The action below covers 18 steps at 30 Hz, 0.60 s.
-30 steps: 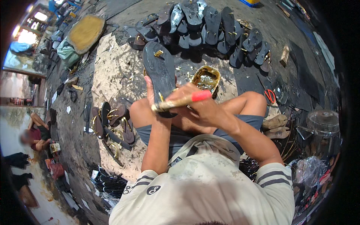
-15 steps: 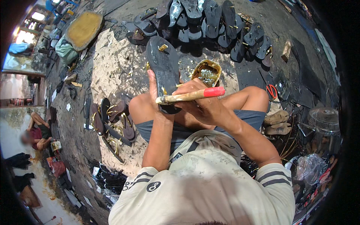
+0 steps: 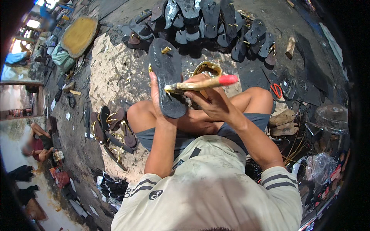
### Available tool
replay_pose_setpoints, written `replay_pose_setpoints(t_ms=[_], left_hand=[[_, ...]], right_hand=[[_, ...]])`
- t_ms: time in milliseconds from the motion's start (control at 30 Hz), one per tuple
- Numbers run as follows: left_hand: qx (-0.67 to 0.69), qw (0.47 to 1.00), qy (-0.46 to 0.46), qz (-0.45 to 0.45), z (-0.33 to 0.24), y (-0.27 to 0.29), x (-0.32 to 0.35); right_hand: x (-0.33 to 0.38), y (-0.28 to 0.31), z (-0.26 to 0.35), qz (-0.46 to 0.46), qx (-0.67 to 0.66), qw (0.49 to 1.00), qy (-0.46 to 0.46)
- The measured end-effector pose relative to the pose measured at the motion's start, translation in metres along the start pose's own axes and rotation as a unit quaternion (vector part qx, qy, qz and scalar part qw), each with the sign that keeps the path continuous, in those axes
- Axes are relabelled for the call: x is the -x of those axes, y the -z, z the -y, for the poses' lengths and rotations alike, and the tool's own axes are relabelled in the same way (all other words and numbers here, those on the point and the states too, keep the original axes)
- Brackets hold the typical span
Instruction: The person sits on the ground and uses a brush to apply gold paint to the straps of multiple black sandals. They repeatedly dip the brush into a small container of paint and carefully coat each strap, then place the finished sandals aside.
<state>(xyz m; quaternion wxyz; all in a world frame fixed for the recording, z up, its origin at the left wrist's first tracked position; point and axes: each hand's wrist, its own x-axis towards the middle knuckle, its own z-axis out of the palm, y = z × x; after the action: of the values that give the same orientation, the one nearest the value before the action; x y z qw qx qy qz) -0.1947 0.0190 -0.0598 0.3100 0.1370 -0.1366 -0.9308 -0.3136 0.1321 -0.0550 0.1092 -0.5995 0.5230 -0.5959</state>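
Note:
My left hand grips a black sandal sole along its left edge, thumb on the near side. The sole stands raised in front of my lap, its wide end pointing away, with a gold strap end poking through it. In my right hand is a wooden-handled brush with a red end, fingers closed round it. The brush's pale, smeared tip lies against the lower middle of the sole. Just beyond my right hand stands an open container with glue-like, yellowish smears inside; my hand hides part of it.
Rows of black sandals stand along the far side. More sandals with gold straps lie to my left. Red-handled scissors, wooden foot forms and a fan are on the right. Another person sits at far left.
The brush has moved up the sole, away from its lower end, and its red end has shifted slightly right. Both hands keep their holds. The whole view has shifted a little.

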Motion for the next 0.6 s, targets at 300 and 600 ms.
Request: replay_pose_setpoints(t_ms=[300,600], left_hand=[[-0.036,0.992,0.119,-0.033,0.057,0.010,-0.056],[-0.214,0.946,0.210,-0.120,0.168,-0.082,-0.236]], right_hand=[[0.046,0.064,0.043,-0.144,-0.085,0.943,-0.289],[0.060,0.160,0.078,-0.422,-0.049,0.886,-0.184]])
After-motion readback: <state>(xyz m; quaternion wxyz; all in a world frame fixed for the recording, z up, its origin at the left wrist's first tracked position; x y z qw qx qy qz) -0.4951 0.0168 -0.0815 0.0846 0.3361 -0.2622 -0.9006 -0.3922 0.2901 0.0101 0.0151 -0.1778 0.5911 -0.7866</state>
